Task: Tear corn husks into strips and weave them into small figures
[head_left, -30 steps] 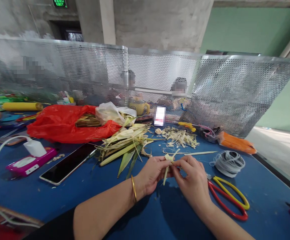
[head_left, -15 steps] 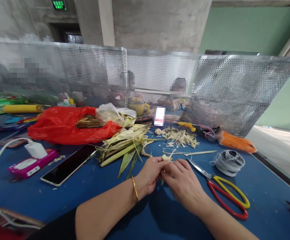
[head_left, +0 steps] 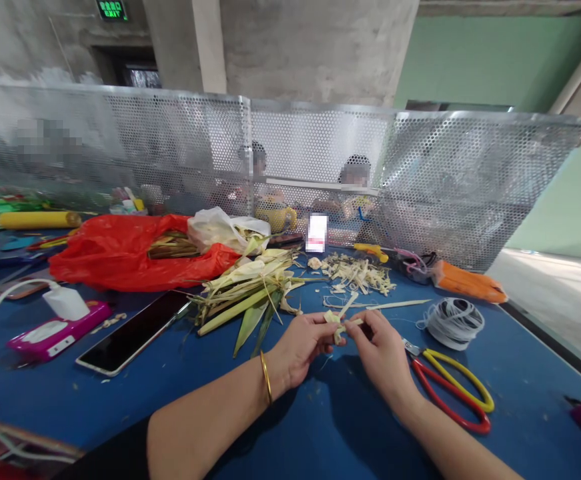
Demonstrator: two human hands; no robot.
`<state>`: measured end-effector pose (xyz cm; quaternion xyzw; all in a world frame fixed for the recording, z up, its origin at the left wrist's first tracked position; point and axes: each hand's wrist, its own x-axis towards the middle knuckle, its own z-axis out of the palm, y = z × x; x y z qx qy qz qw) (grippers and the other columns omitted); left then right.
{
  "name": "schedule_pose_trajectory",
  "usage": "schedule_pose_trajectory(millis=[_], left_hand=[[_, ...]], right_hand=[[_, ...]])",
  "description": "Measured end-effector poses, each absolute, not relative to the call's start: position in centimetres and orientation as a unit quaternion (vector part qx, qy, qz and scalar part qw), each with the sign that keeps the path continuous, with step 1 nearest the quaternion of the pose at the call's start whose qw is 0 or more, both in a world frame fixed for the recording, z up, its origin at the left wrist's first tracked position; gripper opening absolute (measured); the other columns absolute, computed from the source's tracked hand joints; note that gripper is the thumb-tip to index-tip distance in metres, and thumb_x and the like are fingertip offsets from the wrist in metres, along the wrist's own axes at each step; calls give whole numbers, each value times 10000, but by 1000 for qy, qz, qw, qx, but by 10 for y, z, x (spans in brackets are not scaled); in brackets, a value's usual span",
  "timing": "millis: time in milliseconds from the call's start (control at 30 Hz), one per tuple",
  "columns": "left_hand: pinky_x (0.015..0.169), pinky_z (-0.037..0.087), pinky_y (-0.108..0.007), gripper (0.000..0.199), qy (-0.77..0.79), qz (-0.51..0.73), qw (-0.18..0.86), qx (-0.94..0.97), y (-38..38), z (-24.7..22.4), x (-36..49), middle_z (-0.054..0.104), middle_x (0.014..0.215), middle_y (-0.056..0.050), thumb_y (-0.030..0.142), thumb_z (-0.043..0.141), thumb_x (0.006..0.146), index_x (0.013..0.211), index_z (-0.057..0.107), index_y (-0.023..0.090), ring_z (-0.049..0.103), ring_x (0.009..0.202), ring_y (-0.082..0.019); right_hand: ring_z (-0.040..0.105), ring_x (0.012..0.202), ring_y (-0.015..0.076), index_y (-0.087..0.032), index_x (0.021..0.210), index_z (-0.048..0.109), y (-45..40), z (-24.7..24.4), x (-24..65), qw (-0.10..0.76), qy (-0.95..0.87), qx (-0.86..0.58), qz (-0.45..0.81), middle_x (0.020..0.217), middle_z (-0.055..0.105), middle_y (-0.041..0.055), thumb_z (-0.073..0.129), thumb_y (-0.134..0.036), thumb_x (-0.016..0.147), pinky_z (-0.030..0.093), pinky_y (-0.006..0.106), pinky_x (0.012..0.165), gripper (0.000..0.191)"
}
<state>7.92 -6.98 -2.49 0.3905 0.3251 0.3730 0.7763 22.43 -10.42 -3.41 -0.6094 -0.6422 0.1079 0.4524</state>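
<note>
A small folded piece of pale corn husk (head_left: 337, 325) is pinched by my left hand (head_left: 306, 343), which wears a gold bangle. My right hand (head_left: 381, 353) grips a strip end of the same husk piece from the right, thumb and forefinger together. Both hands hover above the blue table (head_left: 290, 437). Partly covered by my right hand, scissors (head_left: 457, 393) with one red and one yellow handle lie to its right. A pile of husk leaves (head_left: 245, 293) sits beyond my left hand, and husk scraps (head_left: 360, 273) lie behind both hands.
A ball of grey string (head_left: 455, 325) and an orange packet (head_left: 470, 281) are at right. On the left lie a dark phone (head_left: 133, 333), a purple power strip (head_left: 63, 337) with a cable and a red plastic bag (head_left: 115, 257). A perforated metal screen (head_left: 315, 143) stands behind.
My right hand has drawn away to the right from my left, now pinching a strip end. More of the folded husk piece shows between them. The view has shifted slightly.
</note>
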Motion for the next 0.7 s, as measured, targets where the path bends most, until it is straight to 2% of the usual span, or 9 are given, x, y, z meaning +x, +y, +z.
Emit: schedule_pose_trajectory(millis=[167, 333, 400, 500, 600, 700], left_hand=[[532, 332, -194, 225, 346, 379, 744, 427, -72, -26, 81, 654, 713, -42, 226, 785, 584, 763, 718, 108, 555, 594, -84], [510, 325, -191, 207, 388, 419, 706, 418, -67, -28, 80, 640, 665, -26, 239, 765, 607, 762, 703, 117, 567, 572, -90], [517, 337, -185, 198, 406, 433, 708, 383, -63, -28, 78, 642, 669, -25, 235, 759, 608, 755, 687, 123, 580, 589, -95], [524, 348, -184, 178, 421, 435, 710, 361, -59, -29, 76, 646, 671, -25, 223, 734, 623, 761, 670, 131, 594, 606, -102], [511, 341, -182, 148, 420, 434, 705, 371, -58, -30, 74, 628, 630, -15, 207, 705, 633, 746, 650, 129, 577, 577, -95], [482, 326, -185, 163, 424, 443, 682, 397, -59, -30, 75, 600, 576, 6, 211, 709, 615, 729, 622, 132, 529, 507, -80]], right_hand=[[527, 506, 144, -209, 698, 528, -103, -35, 221, 429, -612, -629, 214, 570, 562, -22, 495, -394, 867, 386, 248, 492, 252], [527, 443, 135, -220, 751, 476, -102, -34, 219, 487, -562, -595, 306, 580, 548, -43, 532, -444, 834, 428, 254, 464, 245], [564, 480, 144, -225, 797, 465, -103, -34, 219, 503, -560, -578, 316, 652, 595, -24, 511, -435, 850, 463, 265, 494, 222], [606, 580, 156, -220, 969, 539, -109, -30, 220, 464, -630, -577, 233, 713, 633, -2, 426, -338, 907, 483, 272, 581, 175], [630, 747, 160, -238, 1116, 594, -113, -23, 220, 396, -741, -520, 152, 840, 659, 28, 359, -181, 912, 487, 277, 704, 317], [625, 881, 152, -246, 1104, 629, -115, -18, 220, 368, -796, -458, 148, 971, 661, 44, 332, -100, 903, 482, 273, 781, 387]])
